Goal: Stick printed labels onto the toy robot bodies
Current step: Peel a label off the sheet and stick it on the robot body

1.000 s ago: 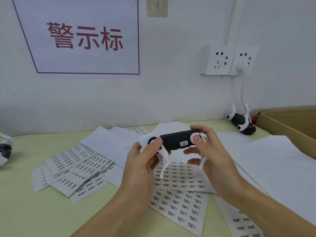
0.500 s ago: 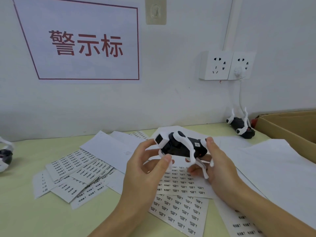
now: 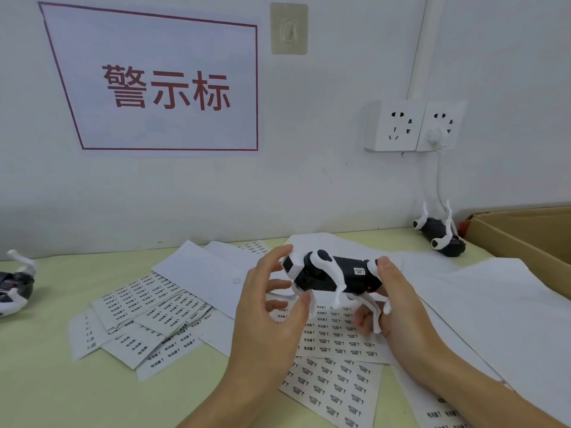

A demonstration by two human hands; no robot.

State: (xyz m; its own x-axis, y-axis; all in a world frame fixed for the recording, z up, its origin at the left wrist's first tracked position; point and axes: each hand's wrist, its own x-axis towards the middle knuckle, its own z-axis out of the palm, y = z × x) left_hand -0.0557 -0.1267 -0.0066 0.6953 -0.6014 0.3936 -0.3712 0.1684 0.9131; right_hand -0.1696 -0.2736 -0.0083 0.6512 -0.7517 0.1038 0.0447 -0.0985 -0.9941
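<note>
A black-and-white toy robot dog (image 3: 335, 278) is held in the air above the table's middle, legs pointing down, its white head to the left. A small white label (image 3: 359, 271) sits on its black side. My left hand (image 3: 272, 307) cups the head end, index finger on top of the head and thumb under the front leg. My right hand (image 3: 398, 307) grips the rear end, thumb on the top of the hind part. Printed label sheets (image 3: 333, 384) lie under my hands.
More label sheets (image 3: 145, 313) fan out at the left, with blank white backing papers (image 3: 494, 307) at the right. A second toy robot dog (image 3: 440, 234) lies on its back by the wall, beside a cardboard box (image 3: 525, 233). Another toy dog (image 3: 15, 288) lies at the left edge.
The toy dog has been turned from lying side-on to standing upright with its legs down, head swung toward the left. Both hands shifted their hold around it.
</note>
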